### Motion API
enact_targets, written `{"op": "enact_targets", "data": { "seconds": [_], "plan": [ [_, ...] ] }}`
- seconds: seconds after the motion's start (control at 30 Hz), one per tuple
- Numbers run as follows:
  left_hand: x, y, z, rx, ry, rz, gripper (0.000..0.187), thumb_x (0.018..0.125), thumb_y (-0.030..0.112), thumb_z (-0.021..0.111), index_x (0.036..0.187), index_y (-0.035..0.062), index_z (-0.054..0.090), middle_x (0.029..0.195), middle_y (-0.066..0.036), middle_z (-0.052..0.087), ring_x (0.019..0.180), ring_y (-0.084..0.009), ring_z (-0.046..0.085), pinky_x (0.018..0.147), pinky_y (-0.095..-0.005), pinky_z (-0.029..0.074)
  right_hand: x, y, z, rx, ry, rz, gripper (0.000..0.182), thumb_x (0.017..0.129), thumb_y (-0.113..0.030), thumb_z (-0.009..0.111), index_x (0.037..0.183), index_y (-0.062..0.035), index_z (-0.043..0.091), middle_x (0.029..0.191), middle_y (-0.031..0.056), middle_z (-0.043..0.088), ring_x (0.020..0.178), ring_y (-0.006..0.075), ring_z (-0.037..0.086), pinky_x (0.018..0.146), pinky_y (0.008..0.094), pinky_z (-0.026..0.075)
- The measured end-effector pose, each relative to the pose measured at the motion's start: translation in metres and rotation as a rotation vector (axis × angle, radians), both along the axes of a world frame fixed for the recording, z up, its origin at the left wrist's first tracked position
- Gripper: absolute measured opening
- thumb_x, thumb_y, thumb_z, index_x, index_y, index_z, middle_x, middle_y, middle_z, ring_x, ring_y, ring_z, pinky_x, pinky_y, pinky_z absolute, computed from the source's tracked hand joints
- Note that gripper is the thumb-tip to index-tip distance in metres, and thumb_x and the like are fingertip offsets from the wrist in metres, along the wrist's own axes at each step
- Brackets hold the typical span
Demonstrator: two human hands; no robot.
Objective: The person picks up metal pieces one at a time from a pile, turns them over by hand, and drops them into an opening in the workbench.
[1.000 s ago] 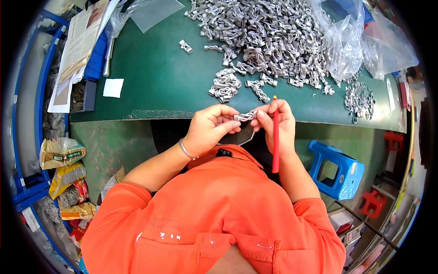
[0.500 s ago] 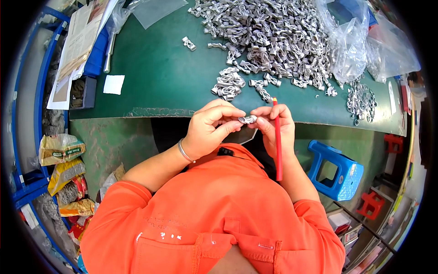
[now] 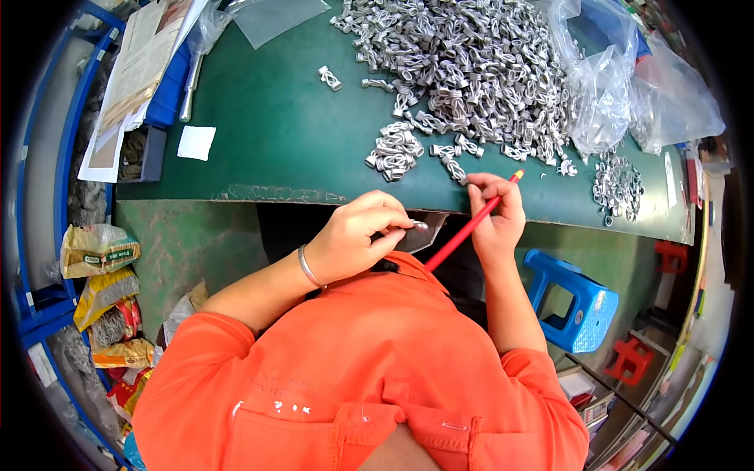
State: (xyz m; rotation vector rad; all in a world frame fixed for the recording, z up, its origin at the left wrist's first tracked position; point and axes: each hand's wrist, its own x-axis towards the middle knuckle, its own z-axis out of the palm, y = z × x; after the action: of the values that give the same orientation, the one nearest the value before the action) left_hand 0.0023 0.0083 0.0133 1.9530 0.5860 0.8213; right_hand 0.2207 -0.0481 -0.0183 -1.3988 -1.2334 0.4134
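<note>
Between the thumb and finger of my left hand (image 3: pixel 363 235) is a small silver metal fitting (image 3: pixel 420 226), held out just in front of the table edge. The fingers hide part of it. My right hand (image 3: pixel 498 218) grips a long red pencil (image 3: pixel 463 234), slanting with its yellowish tip up to the right. The fingertips of that hand are right at a looped grey metal fitting (image 3: pixel 453 167) near the table's front edge. A small cluster of similar fittings (image 3: pixel 394 151) lies to its left.
A large heap of metal fittings (image 3: pixel 479 71) covers the back of the green table (image 3: pixel 267 118). Small metal rings (image 3: pixel 616 187) lie at the right, beside clear plastic bags (image 3: pixel 601 94). A white paper square (image 3: pixel 196 143) is at the left. A blue stool (image 3: pixel 577 302) stands below.
My hands have come apart. The left keeps the fitting and has lowered slightly; the right has moved up and right to the fittings on the table, and the pencil has swung from upright to slanted.
</note>
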Motion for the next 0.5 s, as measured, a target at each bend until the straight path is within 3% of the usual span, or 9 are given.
{"op": "enact_targets", "data": {
  "seconds": [0.1,0.13,0.17,0.27,0.33,0.37,0.43,0.5],
  "plan": [
    [0.0,-0.004,-0.006,-0.085,0.064,-0.016,0.013,0.077,-0.005,0.065,0.09,-0.0016,0.065,0.095,-0.01,0.062,0.078,-0.0167,0.063,0.066,-0.0255,0.052,0.003,0.011,0.009,-0.025,-0.409,-0.038,0.027,0.072,0.006,0.072,0.081,-0.0026,0.048,0.093,0.0117,0.064,0.079,0.0223,0.057,0.074,0.0298,0.046],
    [0.001,-0.005,-0.006,-0.151,0.079,-0.014,0.013,0.078,-0.005,0.065,0.091,-0.0024,0.065,0.097,-0.01,0.061,0.079,-0.0162,0.063,0.068,-0.0253,0.053,0.003,0.012,0.007,-0.074,-0.404,-0.017,0.028,0.069,0.007,0.072,0.08,-0.0025,0.048,0.091,0.0108,0.064,0.078,0.0261,0.056,0.071,0.0313,0.046],
    [0.001,-0.005,-0.006,-0.151,0.074,-0.016,0.013,0.078,-0.005,0.065,0.091,-0.0024,0.065,0.097,-0.01,0.061,0.079,-0.0162,0.063,0.068,-0.0253,0.053,0.004,0.013,0.005,-0.073,-0.406,-0.026,0.026,0.072,0.006,0.071,0.078,-0.0022,0.048,0.088,0.0095,0.064,0.076,0.0205,0.057,0.07,0.0292,0.046],
    [0.001,-0.004,-0.006,-0.214,0.043,0.008,0.016,0.078,-0.005,0.064,0.094,-0.0031,0.063,0.093,-0.011,0.061,0.074,-0.0166,0.065,0.069,-0.0252,0.054,0.0,0.008,0.001,-0.113,-0.255,-0.014,0.025,0.076,0.007,0.069,0.08,-0.0028,0.047,0.086,0.0103,0.063,0.075,0.0153,0.056,0.069,0.0262,0.046],
    [-0.001,-0.001,-0.005,-0.384,0.074,-0.019,0.023,0.08,-0.005,0.064,0.103,-0.0043,0.062,0.099,-0.011,0.06,0.083,-0.013,0.063,0.072,-0.0244,0.054,-0.004,0.005,0.001,-0.115,0.314,0.068,0.025,0.078,0.006,0.068,0.082,-0.0035,0.045,0.084,0.0111,0.063,0.07,0.0154,0.059,0.061,0.0255,0.047],
    [0.001,0.0,-0.006,-0.384,0.073,-0.016,0.023,0.08,-0.005,0.064,0.103,-0.0043,0.062,0.099,-0.011,0.06,0.083,-0.013,0.063,0.072,-0.0244,0.054,-0.006,0.002,0.003,-0.116,0.313,0.071,0.025,0.078,0.006,0.068,0.082,-0.0035,0.045,0.084,0.0111,0.063,0.07,0.0154,0.059,0.061,0.0255,0.047],
    [0.009,-0.001,-0.006,-0.706,-0.073,0.027,0.03,0.082,-0.004,0.065,0.111,-0.0052,0.057,0.099,-0.01,0.06,0.085,-0.0112,0.062,0.074,-0.0234,0.053,-0.012,-0.004,0.009,-0.109,0.6,0.219,0.025,0.081,0.007,0.065,0.082,-0.004,0.043,0.086,0.0109,0.063,0.076,0.0116,0.058,0.065,0.0234,0.048],
    [0.013,0.0,0.0,-0.788,-0.13,0.021,0.036,0.082,-0.003,0.065,0.116,-0.0053,0.053,0.099,-0.01,0.06,0.086,-0.0107,0.061,0.076,-0.0227,0.052,-0.015,-0.007,0.007,-0.018,0.281,0.316,0.027,0.078,0.009,0.066,0.082,-0.0039,0.043,0.091,0.0131,0.062,0.074,0.0125,0.059,0.065,0.0238,0.048]
  ]
}}
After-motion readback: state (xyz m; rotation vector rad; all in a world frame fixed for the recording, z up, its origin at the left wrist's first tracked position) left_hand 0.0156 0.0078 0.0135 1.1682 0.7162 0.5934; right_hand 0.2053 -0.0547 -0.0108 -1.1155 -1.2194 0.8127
